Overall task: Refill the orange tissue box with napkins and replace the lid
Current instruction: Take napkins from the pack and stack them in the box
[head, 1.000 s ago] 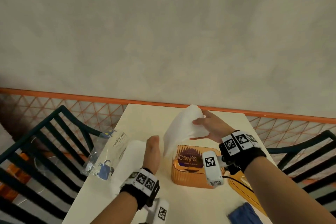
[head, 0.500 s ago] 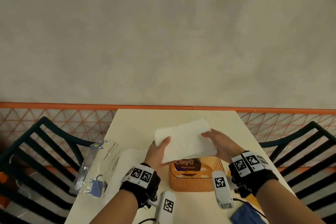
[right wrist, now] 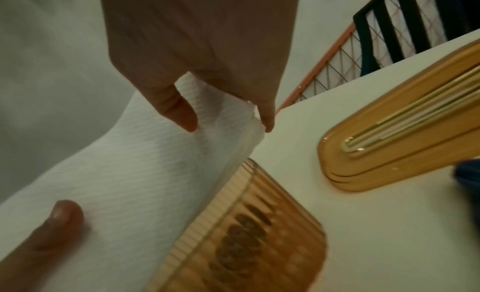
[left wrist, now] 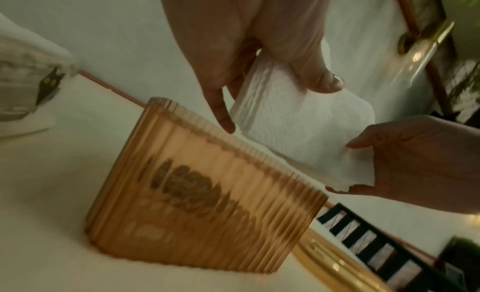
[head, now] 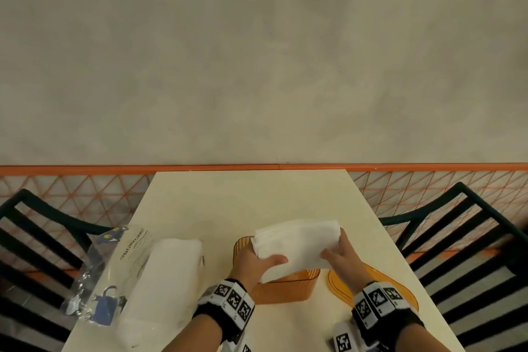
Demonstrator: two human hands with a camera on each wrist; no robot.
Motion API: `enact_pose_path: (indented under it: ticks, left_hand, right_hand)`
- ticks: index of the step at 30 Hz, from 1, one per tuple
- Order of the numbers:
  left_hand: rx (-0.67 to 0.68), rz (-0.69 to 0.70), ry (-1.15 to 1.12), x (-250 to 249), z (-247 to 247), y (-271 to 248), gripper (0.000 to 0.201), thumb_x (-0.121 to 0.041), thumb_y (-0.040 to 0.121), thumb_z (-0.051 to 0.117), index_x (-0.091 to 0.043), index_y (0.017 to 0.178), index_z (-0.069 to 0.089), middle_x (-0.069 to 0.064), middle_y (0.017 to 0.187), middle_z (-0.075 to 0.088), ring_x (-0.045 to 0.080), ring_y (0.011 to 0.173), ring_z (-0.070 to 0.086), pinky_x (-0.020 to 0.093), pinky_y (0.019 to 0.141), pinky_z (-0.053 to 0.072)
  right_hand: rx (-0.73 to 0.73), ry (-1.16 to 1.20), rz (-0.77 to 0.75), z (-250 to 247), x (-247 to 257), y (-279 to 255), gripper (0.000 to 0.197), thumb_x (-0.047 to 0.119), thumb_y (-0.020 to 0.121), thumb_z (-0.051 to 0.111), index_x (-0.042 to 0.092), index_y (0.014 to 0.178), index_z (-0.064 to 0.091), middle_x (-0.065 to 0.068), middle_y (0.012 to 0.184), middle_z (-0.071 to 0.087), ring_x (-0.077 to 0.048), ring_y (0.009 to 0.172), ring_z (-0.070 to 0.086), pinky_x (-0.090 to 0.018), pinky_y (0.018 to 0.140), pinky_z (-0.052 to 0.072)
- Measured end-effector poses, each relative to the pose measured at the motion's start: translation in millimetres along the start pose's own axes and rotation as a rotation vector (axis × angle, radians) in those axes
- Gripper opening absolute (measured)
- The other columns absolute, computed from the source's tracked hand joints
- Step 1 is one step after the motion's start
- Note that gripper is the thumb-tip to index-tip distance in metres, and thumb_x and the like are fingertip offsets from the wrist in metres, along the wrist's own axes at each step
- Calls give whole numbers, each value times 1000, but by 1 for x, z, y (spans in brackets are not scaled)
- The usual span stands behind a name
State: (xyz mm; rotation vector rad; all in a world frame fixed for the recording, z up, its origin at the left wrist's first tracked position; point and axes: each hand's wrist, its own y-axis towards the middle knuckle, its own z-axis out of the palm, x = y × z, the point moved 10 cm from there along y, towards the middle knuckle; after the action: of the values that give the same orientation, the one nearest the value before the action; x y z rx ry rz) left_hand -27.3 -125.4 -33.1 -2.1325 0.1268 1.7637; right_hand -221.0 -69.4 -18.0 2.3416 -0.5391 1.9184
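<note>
A ribbed orange tissue box stands open on the cream table, its printed side toward me. Just above its mouth both hands hold a folded stack of white napkins. My left hand grips the stack's left end, thumb on top. At the stack's right end my right hand pinches it between thumb and fingers. The orange lid lies flat on the table right of the box, its slot showing in the right wrist view.
A second stack of white napkins lies left of the box beside its clear plastic wrapper. Dark slatted chairs stand on both sides of the table. An orange-railed mesh fence runs behind. A blue object sits near the lid.
The napkin stack came from the right hand alone, held high, into both hands and lower, now lying flat just over the box's mouth. The left hand left the table and took the left end.
</note>
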Motion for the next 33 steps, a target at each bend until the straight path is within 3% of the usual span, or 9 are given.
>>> enact_pose_path:
  ticks: [3,6,10,12,16,21,23,28,33]
  left_hand:
    - [76,-22,168,14,15,1,57,-17,72,80,-18,121,51,-5,107,56,10,105,49,22,86,39]
    - [95,-45,180,24,21,3,52,-19,75,77,-20,119,50,-4,111,57,12,105,50,23,87,40]
    - [-95,-52,-68,16,-1,14,34,-19,79,74,-12,110,60,9,114,65,23,104,60,34,90,49]
    - [-173,-72,-128,12,-16,22,27,-21,82,70,-13,105,60,11,112,65,28,106,61,40,95,50]
    - [-170,-173,-71,14,-32,38,41,-15,88,62,-3,124,49,18,125,59,34,114,56,46,102,45]
    - [-122,-255,286,20,-37,45,38,-15,91,57,3,123,51,20,125,58,33,116,55,34,93,45]
    - [-93,-294,382,26,-36,46,37,-16,91,56,4,122,54,19,126,59,32,116,56,33,93,46]
    - [-73,-381,629,36,-34,46,42,-23,89,59,2,123,55,17,126,60,30,116,57,33,97,47]
    - [-48,-386,824,34,-32,50,40,-17,93,52,0,129,51,14,132,56,27,122,54,28,97,44]
  right_hand:
    - [36,-36,55,2,-21,-2,46,-6,87,46,22,122,34,1,107,53,-17,97,49,-17,70,43]
    - [58,-71,73,6,-26,2,39,-1,90,43,20,121,32,-4,111,51,-16,98,48,-19,72,43]
    - [39,-136,42,5,-7,12,28,7,95,41,10,122,35,-1,105,51,-17,95,48,-21,70,41]
    - [16,-226,37,5,5,22,31,11,94,44,8,124,38,-4,109,53,-22,98,49,-28,77,42]
    - [31,-494,123,12,12,42,34,14,92,46,-1,122,46,-15,118,54,-27,99,50,-29,79,37]
    - [138,-700,255,29,-5,47,23,15,91,49,-2,104,56,-9,91,52,-23,86,48,-27,73,41]
    - [138,-763,280,32,-8,47,11,14,90,50,3,92,51,-5,79,50,-23,85,47,-24,66,40]
    - [136,-850,314,38,-11,46,31,13,91,49,0,119,52,-14,122,58,-28,111,56,-27,85,44]
    - [172,-962,336,46,-12,45,31,14,95,41,-2,118,55,-15,124,59,-29,116,56,-28,91,46]
